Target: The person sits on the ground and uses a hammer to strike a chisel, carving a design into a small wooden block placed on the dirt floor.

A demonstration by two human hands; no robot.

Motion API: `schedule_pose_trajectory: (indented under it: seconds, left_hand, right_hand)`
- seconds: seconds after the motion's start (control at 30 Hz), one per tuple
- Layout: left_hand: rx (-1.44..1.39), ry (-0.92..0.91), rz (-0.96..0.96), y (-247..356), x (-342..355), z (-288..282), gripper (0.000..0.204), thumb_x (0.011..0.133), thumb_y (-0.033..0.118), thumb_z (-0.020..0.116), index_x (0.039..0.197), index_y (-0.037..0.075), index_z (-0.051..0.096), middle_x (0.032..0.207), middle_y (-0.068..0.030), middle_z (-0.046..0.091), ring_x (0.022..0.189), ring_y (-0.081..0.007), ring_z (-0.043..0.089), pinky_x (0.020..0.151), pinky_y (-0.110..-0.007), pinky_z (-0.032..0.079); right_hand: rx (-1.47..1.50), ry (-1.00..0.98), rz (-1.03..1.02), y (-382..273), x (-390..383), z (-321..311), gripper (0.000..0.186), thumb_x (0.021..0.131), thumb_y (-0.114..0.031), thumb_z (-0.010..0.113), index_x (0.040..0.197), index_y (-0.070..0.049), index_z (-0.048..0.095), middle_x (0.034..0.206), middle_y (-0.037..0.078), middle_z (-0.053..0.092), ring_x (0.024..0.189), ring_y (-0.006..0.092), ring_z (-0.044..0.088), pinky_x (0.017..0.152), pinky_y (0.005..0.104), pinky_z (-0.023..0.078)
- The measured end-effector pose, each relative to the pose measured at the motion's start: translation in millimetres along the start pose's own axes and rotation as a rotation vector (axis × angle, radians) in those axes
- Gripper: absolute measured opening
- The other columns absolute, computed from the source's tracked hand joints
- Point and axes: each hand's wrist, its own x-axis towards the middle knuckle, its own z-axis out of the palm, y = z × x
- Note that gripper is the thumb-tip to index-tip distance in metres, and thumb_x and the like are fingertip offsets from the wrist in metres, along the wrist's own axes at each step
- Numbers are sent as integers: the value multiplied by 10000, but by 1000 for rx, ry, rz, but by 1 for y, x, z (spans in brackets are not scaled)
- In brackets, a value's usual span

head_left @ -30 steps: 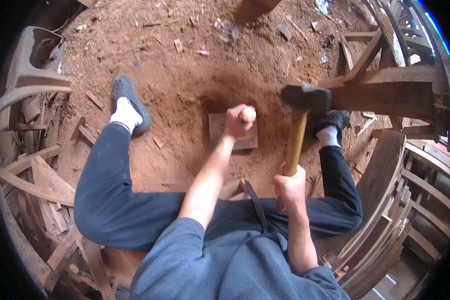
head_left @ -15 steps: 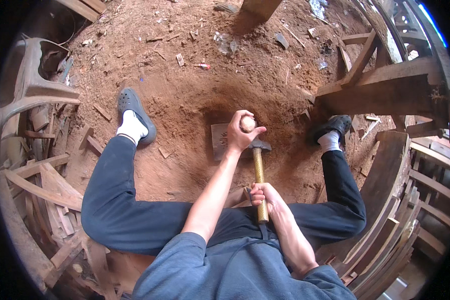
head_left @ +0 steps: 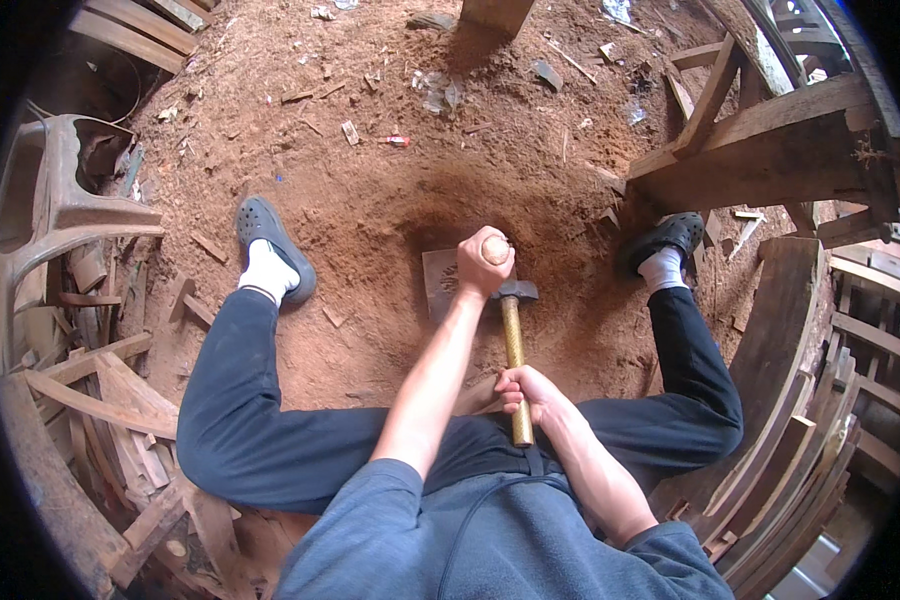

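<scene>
My left hand [head_left: 477, 272] is closed round an upright tool with a wooden handle; the handle's pale round end [head_left: 494, 249] shows above the fist. The tool's lower part is hidden beneath the hand. My right hand [head_left: 528, 392] grips the lower part of a hammer's yellowish handle [head_left: 513, 335]. The dark metal hammer head [head_left: 518, 290] is just to the right of my left wrist. Under my left hand lies a square, flat wooden board [head_left: 436, 272] with a dark carved-looking pattern, partly covered by the hand.
Reddish sawdust and wood scraps cover the ground [head_left: 350, 220]. A worn plastic chair [head_left: 80, 215] stands at left above offcuts [head_left: 120, 400]. Heavy timber beams [head_left: 760, 160] rise at right, with stacked planks [head_left: 770, 440] below. A wooden post [head_left: 497, 14] stands at the far side.
My left thumb, stretched out before, has folded in round the wooden handle. The hammer stays in my right hand, its place almost the same. The whole view has shifted slightly.
</scene>
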Motion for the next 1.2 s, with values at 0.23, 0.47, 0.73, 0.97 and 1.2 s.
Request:
schedule_pose_trajectory:
  seconds: [0.23,0.47,0.73,0.97,1.2]
  left_hand:
    - [-51,-97,-76,-2,7,-2,148,623,63,673,708,52,552,640,-82,580,590,-189,619,556,-316,487]
    - [-316,-512,-263,-23,31,-27,267,560,0,756,699,81,543,665,46,537,627,-37,505,569,-218,430]
    - [93,68,10,8,-6,4,139,649,84,664,721,80,545,635,-117,593,621,-320,627,563,-373,506]
    - [-4,-126,-28,-2,8,-10,146,634,70,650,731,56,541,602,-104,567,585,-220,631,538,-338,488]
    - [-262,-466,-203,-19,25,-31,235,577,31,720,686,76,517,637,30,523,599,-53,498,549,-225,421]
  right_hand:
    - [4,-4,6,1,5,-1,212,727,51,510,700,-117,383,508,-46,361,355,60,328,344,236,327]
    - [-52,-2,20,5,5,0,208,725,37,519,677,-109,379,518,-43,366,363,60,334,354,237,329]
    - [-67,33,33,6,5,4,245,730,61,521,727,-132,370,519,-56,358,361,51,328,356,229,336]
    - [-64,43,18,7,8,4,240,729,50,527,687,-127,371,516,-48,361,368,59,335,362,235,338]
    - [-135,46,34,8,7,6,224,727,41,522,663,-113,373,517,-35,359,377,67,334,382,245,341]
